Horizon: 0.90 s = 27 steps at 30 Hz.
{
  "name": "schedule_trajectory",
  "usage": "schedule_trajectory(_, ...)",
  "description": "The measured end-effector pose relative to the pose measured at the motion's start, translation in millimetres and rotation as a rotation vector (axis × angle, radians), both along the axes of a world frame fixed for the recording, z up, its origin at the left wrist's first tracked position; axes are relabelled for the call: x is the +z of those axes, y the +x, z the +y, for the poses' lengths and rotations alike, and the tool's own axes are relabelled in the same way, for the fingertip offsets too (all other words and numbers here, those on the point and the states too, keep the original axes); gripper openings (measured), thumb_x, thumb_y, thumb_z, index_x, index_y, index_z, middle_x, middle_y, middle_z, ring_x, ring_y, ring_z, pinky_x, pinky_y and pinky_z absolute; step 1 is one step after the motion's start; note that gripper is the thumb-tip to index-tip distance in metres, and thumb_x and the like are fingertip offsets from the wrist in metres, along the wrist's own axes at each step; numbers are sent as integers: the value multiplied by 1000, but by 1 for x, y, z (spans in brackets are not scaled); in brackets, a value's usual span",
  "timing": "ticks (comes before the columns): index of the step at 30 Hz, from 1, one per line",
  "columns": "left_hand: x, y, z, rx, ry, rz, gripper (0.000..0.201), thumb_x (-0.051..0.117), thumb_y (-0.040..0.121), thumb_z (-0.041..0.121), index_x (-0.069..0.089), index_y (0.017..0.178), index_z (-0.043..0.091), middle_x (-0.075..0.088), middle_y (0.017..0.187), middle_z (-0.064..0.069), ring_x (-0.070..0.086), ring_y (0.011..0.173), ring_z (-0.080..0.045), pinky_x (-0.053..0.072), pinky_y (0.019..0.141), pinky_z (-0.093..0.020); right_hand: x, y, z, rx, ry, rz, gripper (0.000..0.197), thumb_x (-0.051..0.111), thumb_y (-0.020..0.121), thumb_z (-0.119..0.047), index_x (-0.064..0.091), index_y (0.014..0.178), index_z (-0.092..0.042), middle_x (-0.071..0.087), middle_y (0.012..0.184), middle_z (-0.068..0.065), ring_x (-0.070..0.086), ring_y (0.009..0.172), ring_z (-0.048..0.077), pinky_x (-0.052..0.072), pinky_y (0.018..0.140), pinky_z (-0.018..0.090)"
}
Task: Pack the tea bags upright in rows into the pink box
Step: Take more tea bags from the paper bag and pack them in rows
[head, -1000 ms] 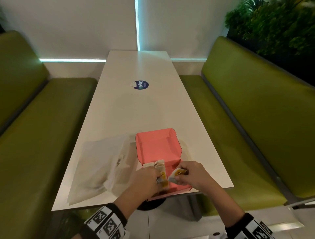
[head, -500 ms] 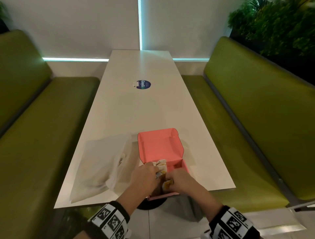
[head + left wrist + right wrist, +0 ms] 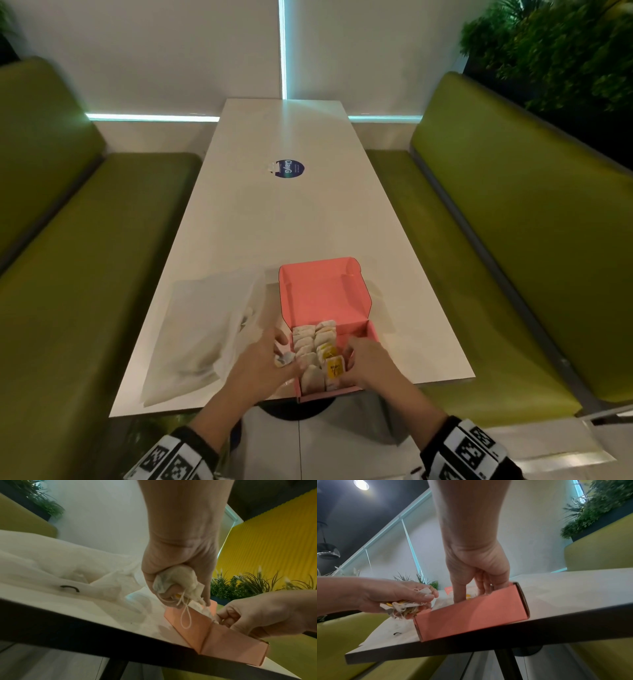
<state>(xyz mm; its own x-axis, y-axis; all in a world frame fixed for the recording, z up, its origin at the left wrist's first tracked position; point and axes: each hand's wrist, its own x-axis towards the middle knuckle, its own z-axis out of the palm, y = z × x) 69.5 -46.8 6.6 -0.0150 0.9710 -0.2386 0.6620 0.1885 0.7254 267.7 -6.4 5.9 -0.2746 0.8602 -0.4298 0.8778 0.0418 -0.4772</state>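
The pink box (image 3: 372,334) sits at the near table edge with its lid (image 3: 325,294) folded back. Two rows of tea bags (image 3: 313,346) stand upright in its left half, and the nearest right-row bag shows a yellow tag (image 3: 334,368). My left hand (image 3: 267,361) is just left of the box, its fingers curled round a crumpled bunch of tea bags (image 3: 176,580) with strings dangling. My right hand (image 3: 366,363) reaches into the box's right half. Its fingers (image 3: 458,592) point straight down beside the yellow-tagged bag and hold nothing I can see.
A white plastic bag (image 3: 205,329) lies left of the box on the long white table (image 3: 284,222). A round blue sticker (image 3: 289,169) marks mid-table. Green benches (image 3: 85,274) flank both sides, and plants (image 3: 565,51) stand at the back right. The box slightly overhangs the near edge.
My right hand carried a yellow-tagged tea bag down into the box, where it now stands in the right row. My left hand shifted left off the box with its bunch.
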Motion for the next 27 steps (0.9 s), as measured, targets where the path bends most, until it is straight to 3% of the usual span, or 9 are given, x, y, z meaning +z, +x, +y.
schedule_trajectory(3, -7, 2, -5, -36, -80, -20, 55, 73, 74, 41, 33, 111, 31, 56, 84, 3, 56, 70, -9, 45, 54, -17, -7, -5, -3, 2, 23, 28, 39, 76, 74, -26, 38, 65, -29, 54, 83, -3, 52, 78, 13, 33, 52, 11)
schedule_trajectory(5, -8, 5, -7, -36, -90, -52, 64, 75, 73, 38, 30, 117, 31, 56, 82, 2, 56, 69, -7, 45, 54, -14, -12, -8, -5, -36, 48, 70, 36, 75, 73, -23, 40, 63, -27, 56, 76, -3, 55, 73, 14, 42, 55, 18)
schedule_trajectory(7, -8, 7, -8, -34, -73, -79, 69, 77, 71, 35, 30, 121, 28, 54, 77, 3, 52, 68, -3, 43, 56, -10, -14, -10, -7, -63, 102, 109, 33, 73, 74, -23, 41, 64, -28, 54, 68, -8, 56, 67, 12, 46, 59, 22)
schedule_trajectory(9, -7, 8, -9, -40, -66, -73, 71, 78, 70, 37, 29, 122, 30, 53, 78, 4, 51, 69, -1, 42, 57, -9, -15, -9, -9, -85, 138, 129, 36, 72, 76, -27, 38, 67, -30, 49, 66, -12, 51, 63, 6, 39, 55, 16)
schedule_trajectory(15, -11, 9, -9, -20, -68, -85, 72, 79, 70, 35, 30, 123, 30, 57, 94, 6, 52, 78, 2, 41, 59, -10, -16, -9, -7, -79, 81, 161, 34, 76, 67, -21, 45, 82, -20, 48, 68, -9, 47, 64, 7, 35, 55, 17)
schedule_trajectory(18, -11, 11, -9, -20, -65, -92, 73, 78, 71, 33, 28, 124, 29, 57, 96, 5, 53, 80, 0, 42, 61, -10, -19, -14, -8, -90, 126, 148, 31, 68, 75, -13, 39, 72, -25, 46, 68, -8, 44, 63, 5, 32, 54, 13)
schedule_trajectory(20, -11, 11, -9, -22, -57, -92, 75, 78, 70, 32, 27, 126, 27, 51, 100, 11, 53, 84, -3, 41, 64, -10, -20, -18, -10, -117, 161, 146, 33, 67, 77, -15, 36, 71, -26, 47, 70, -7, 47, 66, 7, 34, 54, 14)
schedule_trajectory(23, -10, 12, -9, -15, -59, -77, 78, 78, 71, 33, 25, 128, 27, 48, 97, 14, 53, 86, -4, 41, 64, -9, -17, -18, -9, -133, 143, 150, 29, 67, 79, -21, 39, 86, -21, 49, 74, -6, 52, 73, 12, 34, 55, 16)
schedule_trajectory(27, -9, 12, -10, -11, -67, -62, 79, 78, 72, 33, 24, 129, 27, 49, 92, 12, 54, 85, -6, 41, 62, -9, -5, -9, -5, -72, 53, 74, 52, 74, 73, -39, 32, 98, -22, 46, 82, -7, 48, 79, 14, 37, 62, 22)
